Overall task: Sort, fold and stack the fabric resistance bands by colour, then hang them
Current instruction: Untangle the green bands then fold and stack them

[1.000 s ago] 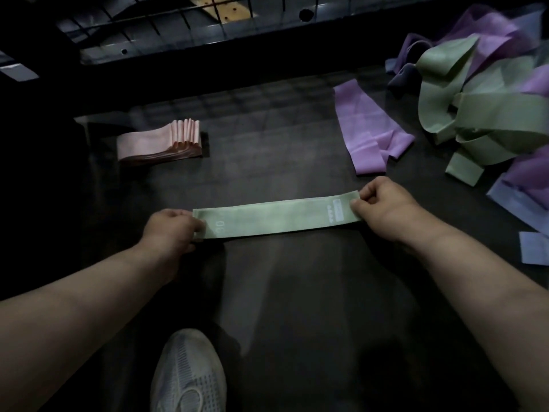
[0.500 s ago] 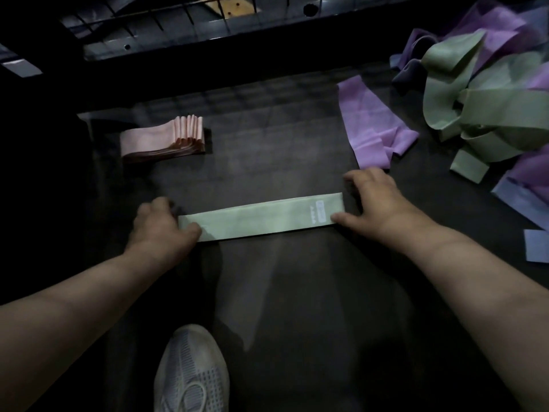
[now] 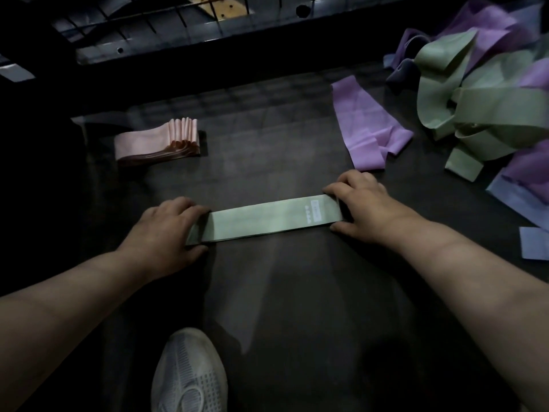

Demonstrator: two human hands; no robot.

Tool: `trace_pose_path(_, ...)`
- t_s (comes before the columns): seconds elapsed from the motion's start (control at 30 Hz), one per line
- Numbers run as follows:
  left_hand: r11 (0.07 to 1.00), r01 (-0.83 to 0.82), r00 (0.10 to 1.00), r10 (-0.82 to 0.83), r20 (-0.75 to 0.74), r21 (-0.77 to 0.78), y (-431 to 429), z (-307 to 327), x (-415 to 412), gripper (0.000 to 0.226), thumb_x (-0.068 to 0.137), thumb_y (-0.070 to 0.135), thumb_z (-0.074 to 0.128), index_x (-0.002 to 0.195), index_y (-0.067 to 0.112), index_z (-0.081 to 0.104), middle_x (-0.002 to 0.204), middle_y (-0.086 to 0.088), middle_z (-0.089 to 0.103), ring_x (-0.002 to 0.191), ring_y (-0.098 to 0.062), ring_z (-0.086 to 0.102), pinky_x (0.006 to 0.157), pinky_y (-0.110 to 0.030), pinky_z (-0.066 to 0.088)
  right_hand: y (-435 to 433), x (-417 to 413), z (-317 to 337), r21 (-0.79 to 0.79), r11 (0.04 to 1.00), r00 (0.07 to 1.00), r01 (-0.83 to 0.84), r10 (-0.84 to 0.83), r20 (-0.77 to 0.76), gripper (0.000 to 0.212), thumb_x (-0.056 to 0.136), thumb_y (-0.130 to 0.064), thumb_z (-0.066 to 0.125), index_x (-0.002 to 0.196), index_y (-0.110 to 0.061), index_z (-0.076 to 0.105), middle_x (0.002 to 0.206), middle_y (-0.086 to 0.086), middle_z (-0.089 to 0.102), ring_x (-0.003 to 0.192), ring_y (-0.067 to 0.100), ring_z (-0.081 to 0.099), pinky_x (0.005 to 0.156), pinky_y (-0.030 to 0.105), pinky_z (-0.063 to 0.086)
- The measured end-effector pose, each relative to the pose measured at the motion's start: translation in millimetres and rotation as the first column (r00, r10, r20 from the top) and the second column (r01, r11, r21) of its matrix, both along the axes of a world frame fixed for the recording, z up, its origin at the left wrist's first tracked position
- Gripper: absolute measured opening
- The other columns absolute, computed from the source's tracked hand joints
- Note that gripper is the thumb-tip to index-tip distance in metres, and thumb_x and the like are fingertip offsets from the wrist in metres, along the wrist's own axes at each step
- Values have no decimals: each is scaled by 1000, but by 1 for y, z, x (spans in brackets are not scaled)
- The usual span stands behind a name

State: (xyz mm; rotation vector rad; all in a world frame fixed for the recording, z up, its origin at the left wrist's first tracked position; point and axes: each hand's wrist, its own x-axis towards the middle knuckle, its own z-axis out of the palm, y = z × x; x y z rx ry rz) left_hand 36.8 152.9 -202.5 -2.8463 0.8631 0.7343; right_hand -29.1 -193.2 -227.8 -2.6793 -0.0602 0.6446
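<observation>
A light green fabric band [image 3: 267,218] lies flat and stretched out on the dark surface, its white label near the right end. My left hand [image 3: 166,233] grips its left end, fingers on top and thumb below; that end is shadowed under the hand. My right hand [image 3: 365,209] holds the right end between curled fingers and thumb. A folded stack of pink bands [image 3: 160,142] sits at the back left. A loose purple band [image 3: 365,129] lies at the back right, beside a tangled pile of green and purple bands [image 3: 475,93].
The dark work surface [image 3: 282,292] ends at a black ledge at the back, with a wire grid [image 3: 178,22] beyond it. A white shoe [image 3: 190,376] shows below at the front. Pale blue band pieces [image 3: 534,242] lie at the right edge.
The green band went from held up between both hands to lying on the surface. My hands pressed flat at its ends, then curled round them.
</observation>
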Motion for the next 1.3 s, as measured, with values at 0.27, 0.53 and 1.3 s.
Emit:
trace_pose_path(0.27, 1000, 3, 1000, -3, 14, 9, -2, 4, -5, 59, 70, 49, 73, 121, 21, 61, 110, -4, 59, 97, -31, 62, 78, -42, 49, 7, -2, 1, -5, 1000, 1000, -11, 11, 19, 62, 87, -34, 67, 142, -26, 40, 139, 1, 31, 126, 25, 32, 109, 34, 28)
trace_pose_path(0.53, 982, -173, 984, 176, 36, -82, -61, 20, 11, 68, 76, 61, 50, 131, 22, 55, 124, -3, 58, 112, -26, 59, 96, -43, 46, -34, -2, 4, 227, 878, 792, 421, -478, 381, 34, 83, -33, 60, 111, -15, 67, 121, 11, 54, 112, 33, 52, 99, 43, 43)
trace_pose_path(1.3, 839, -213, 971, 125, -203, -501, -224, 31, 7, 45, 90, 48, 55, 133, 36, 49, 127, 19, 44, 119, -10, 48, 103, -28, 41, -140, 104, 33, 345, 582, 630, 736, -776, -35, 56, 88, -28, 57, 142, -31, 47, 147, 3, 43, 138, 26, 40, 117, 42, 29)
